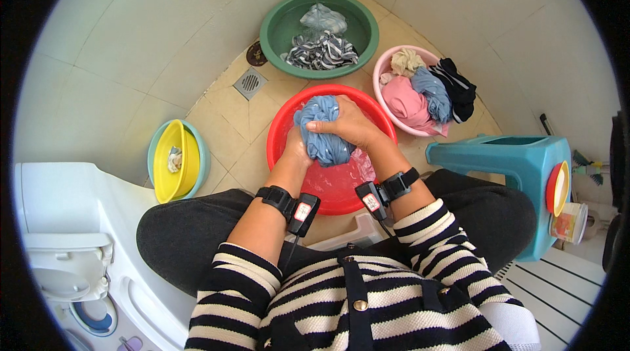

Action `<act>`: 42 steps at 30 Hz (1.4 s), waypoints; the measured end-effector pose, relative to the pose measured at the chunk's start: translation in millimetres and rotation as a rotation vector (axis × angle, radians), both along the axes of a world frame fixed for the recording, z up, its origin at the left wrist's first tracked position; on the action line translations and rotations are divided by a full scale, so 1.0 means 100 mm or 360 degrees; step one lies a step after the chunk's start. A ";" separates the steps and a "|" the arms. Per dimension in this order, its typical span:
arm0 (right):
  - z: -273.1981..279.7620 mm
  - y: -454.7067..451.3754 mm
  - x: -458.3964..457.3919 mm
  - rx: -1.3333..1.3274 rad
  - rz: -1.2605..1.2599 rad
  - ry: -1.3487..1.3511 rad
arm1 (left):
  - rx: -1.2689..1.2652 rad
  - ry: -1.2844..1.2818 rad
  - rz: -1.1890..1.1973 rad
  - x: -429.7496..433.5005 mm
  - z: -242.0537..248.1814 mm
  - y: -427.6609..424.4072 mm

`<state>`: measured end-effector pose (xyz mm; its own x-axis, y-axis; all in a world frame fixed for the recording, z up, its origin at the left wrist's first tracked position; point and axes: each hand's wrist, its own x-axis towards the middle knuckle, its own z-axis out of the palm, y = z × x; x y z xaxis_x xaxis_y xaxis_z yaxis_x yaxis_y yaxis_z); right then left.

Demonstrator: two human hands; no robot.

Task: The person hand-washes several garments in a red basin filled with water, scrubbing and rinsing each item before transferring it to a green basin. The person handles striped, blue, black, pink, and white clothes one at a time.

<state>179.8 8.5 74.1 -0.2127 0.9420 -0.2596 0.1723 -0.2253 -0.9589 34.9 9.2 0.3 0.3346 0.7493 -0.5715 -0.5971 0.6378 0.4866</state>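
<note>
A bunched blue cloth garment (322, 129) is held between my two hands above a red plastic basin (381, 100). My left hand (298, 146) grips it from the left and below, its fingers mostly hidden by the fabric. On the upper right side, my right hand (349, 122) presses it with the thumb across the front. Water with some foam lies in the basin, along with a pinkish, translucent-looking patch (363, 166) under my right wrist that I cannot identify clearly.
A thin stream of water falls into a green basin (269, 38) holding a striped garment (322, 50) and a pale cloth (324, 18). Clothes fill a pink basin (378, 80). A blue stool (492, 156) stands right, nested yellow (189, 164) and light-blue (205, 166) basins left. A floor drain (250, 83) lies between.
</note>
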 end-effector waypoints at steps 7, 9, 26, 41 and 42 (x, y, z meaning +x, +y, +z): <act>-0.08 -0.11 0.08 -0.0749 -0.0100 0.0777 | 0.0298 0.0466 -0.0111 0.05 0.24 0.00; -0.05 -0.12 0.09 -0.0718 -0.0106 0.0807 | 0.0348 0.0492 -0.0110 0.06 0.28 0.03; 0.76 -0.02 0.06 -0.0549 -0.0087 0.1298 | 0.0409 -0.0041 -0.0104 -0.16 0.05 0.12; 0.09 0.01 -0.06 0.0106 -0.0318 -0.0414 | -0.0006 -0.0280 0.0016 -0.08 0.47 0.05; -0.01 -0.03 -0.06 0.0311 -0.0274 -0.0615 | -0.0016 -0.0234 0.0031 -0.06 0.45 0.06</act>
